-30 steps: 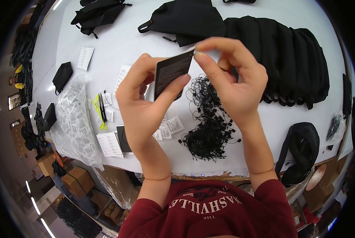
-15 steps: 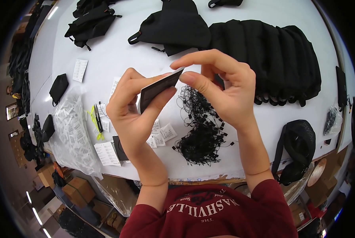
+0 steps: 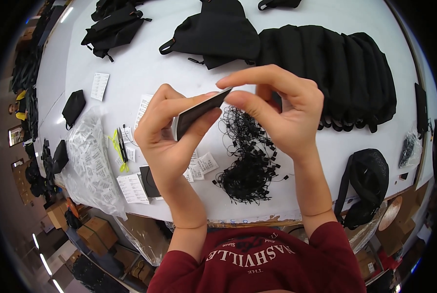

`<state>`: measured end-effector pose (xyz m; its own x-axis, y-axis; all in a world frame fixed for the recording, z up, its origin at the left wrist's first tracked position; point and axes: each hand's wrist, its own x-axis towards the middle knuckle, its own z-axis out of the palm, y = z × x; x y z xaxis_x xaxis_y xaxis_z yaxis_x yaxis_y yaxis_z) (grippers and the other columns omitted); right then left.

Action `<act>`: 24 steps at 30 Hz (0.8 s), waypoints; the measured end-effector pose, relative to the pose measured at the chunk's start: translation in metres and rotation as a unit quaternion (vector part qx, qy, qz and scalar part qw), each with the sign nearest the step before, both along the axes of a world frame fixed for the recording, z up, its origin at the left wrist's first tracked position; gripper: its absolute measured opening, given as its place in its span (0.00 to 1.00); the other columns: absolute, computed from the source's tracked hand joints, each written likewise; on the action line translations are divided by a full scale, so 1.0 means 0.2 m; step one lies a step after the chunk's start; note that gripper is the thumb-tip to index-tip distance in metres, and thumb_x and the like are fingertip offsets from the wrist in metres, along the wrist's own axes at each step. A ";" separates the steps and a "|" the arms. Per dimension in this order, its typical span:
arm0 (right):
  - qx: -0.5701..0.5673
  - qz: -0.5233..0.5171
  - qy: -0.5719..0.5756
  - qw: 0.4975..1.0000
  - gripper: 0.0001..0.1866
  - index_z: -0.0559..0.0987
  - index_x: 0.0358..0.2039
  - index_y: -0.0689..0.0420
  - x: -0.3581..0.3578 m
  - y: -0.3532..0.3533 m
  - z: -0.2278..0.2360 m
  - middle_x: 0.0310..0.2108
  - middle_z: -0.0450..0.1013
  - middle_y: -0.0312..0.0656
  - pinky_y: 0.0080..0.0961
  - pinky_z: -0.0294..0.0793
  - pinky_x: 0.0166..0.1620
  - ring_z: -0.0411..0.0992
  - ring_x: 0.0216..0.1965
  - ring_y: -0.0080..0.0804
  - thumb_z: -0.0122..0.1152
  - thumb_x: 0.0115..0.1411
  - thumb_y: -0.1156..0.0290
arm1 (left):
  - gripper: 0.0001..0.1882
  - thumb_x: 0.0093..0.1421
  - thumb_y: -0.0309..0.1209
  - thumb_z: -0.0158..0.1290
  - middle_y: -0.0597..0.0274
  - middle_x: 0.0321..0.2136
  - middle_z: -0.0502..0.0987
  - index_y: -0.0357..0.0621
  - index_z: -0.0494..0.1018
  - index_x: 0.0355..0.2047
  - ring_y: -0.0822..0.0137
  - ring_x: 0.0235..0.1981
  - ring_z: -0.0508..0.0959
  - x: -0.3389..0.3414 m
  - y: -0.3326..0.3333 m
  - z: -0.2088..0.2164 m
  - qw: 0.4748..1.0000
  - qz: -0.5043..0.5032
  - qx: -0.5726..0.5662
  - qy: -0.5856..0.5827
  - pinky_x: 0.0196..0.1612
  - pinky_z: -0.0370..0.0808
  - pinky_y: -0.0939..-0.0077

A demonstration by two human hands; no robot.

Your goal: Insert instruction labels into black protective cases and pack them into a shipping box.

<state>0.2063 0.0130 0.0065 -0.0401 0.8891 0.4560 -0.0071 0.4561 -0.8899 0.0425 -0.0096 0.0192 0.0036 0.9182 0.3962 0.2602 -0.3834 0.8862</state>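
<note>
In front of me, above the table, my left hand (image 3: 167, 134) pinches a thin stack of black hang tags (image 3: 198, 115) with a pale edge, thumb on the near face and fingers behind. My right hand (image 3: 287, 110) meets its upper right corner, the index fingertip at the top edge and the thumb beside the corner. Below the hands lies a tangled heap of black tag strings (image 3: 245, 180) with small plastic ends. White printed labels (image 3: 205, 165) are partly hidden behind my left forearm.
A clear bag of white labels (image 3: 89, 161) lies left, near black snips (image 3: 123, 145) with a yellow-green ribbon and a white printed card (image 3: 133, 189). Black bags (image 3: 218, 36) lie across the back; a row of padded black bags (image 3: 326, 73) is at right, above a black mesh item (image 3: 367, 180).
Both hands have shifted slightly right with the hang tags, whose black face is tilted a little differently. The right fingers remain at the corner.
</note>
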 end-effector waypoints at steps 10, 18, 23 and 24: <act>0.052 -0.008 -0.054 0.997 0.08 0.83 0.29 0.56 0.04 0.00 0.05 0.20 0.75 0.32 0.11 0.50 0.16 0.56 0.13 0.10 0.68 0.46 0.79 | 0.19 0.35 0.13 0.64 0.70 0.18 0.69 0.42 0.80 0.31 0.77 0.21 0.65 0.02 -0.01 0.01 1.000 -0.002 0.015 -0.001 0.24 0.59 0.86; 0.007 0.028 -0.049 0.998 0.07 0.81 0.26 0.58 0.08 -0.02 0.05 0.15 0.67 0.31 0.13 0.49 0.17 0.54 0.14 0.12 0.69 0.44 0.80 | 0.17 0.63 0.37 0.48 0.62 0.23 0.73 0.32 0.76 0.31 0.77 0.26 0.72 -0.09 0.01 0.01 0.959 -0.220 -0.114 -0.141 0.29 0.68 0.81; -0.041 0.090 -0.084 0.992 0.05 0.79 0.25 0.59 0.05 -0.02 0.06 0.12 0.59 0.30 0.16 0.49 0.18 0.51 0.15 0.15 0.67 0.46 0.79 | 0.08 0.62 0.28 0.48 0.64 0.27 0.73 0.34 0.73 0.33 0.76 0.27 0.73 -0.04 0.00 -0.02 0.959 -0.182 -0.189 -0.110 0.33 0.69 0.84; -0.041 0.089 -0.084 0.992 0.05 0.79 0.25 0.59 0.06 -0.02 0.06 0.12 0.59 0.30 0.16 0.49 0.18 0.51 0.15 0.15 0.67 0.46 0.79 | 0.07 0.61 0.26 0.48 0.64 0.27 0.73 0.34 0.72 0.32 0.77 0.27 0.73 -0.04 0.00 -0.02 0.959 -0.179 -0.188 -0.113 0.33 0.69 0.85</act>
